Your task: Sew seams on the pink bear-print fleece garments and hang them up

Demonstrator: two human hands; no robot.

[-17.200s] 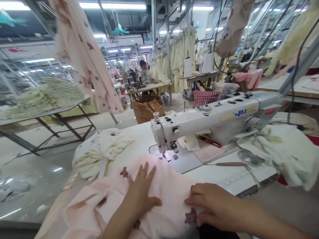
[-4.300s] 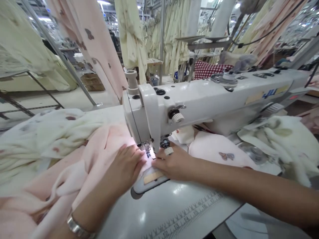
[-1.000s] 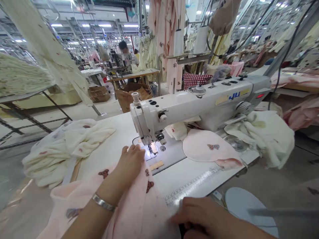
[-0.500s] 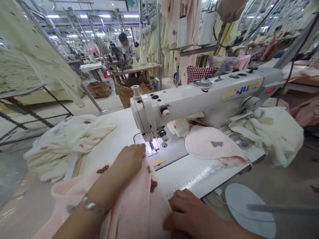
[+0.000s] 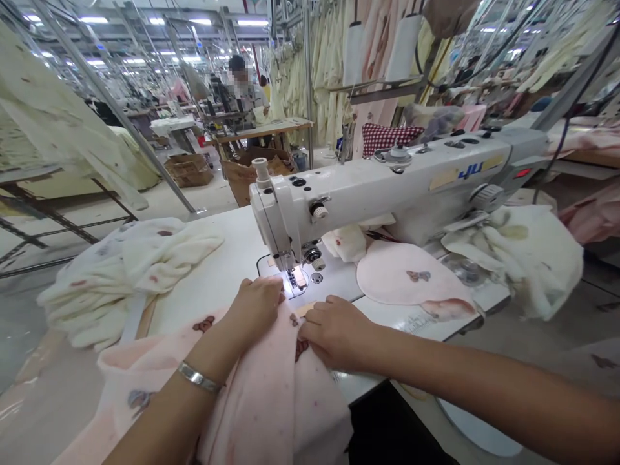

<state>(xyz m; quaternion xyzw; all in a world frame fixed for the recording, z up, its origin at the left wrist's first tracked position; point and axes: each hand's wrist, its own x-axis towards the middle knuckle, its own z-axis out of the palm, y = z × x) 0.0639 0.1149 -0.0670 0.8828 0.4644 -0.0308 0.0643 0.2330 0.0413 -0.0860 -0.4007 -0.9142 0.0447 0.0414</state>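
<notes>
Pale pink fabric [image 5: 271, 394] with printed bears hangs from the table's front edge up toward the needle of a white sewing machine [image 5: 368, 187]. My left hand [image 5: 259, 303], a silver bracelet on its wrist, is closed on the fabric just left of the lit presser foot [image 5: 296, 279]. My right hand [image 5: 334, 329] pinches the fabric's right edge, a little nearer to me. The fingertips of both hands are partly hidden. A rounded pink piece [image 5: 407, 274] with a bear motif lies right of the needle area.
Cream printed cloth [image 5: 135, 271] is heaped on the table's left side. More cream fabric [image 5: 527, 252] bunches at the machine's right end. Cardboard boxes [image 5: 188, 170] stand on the floor behind. Thread cones [image 5: 353, 55] rise above the machine. A person [image 5: 242, 90] sits at another machine.
My right hand has moved up and left along the fabric edge, closer to the presser foot. My left hand stays near the needle, still on the fabric. The view has shifted slightly.
</notes>
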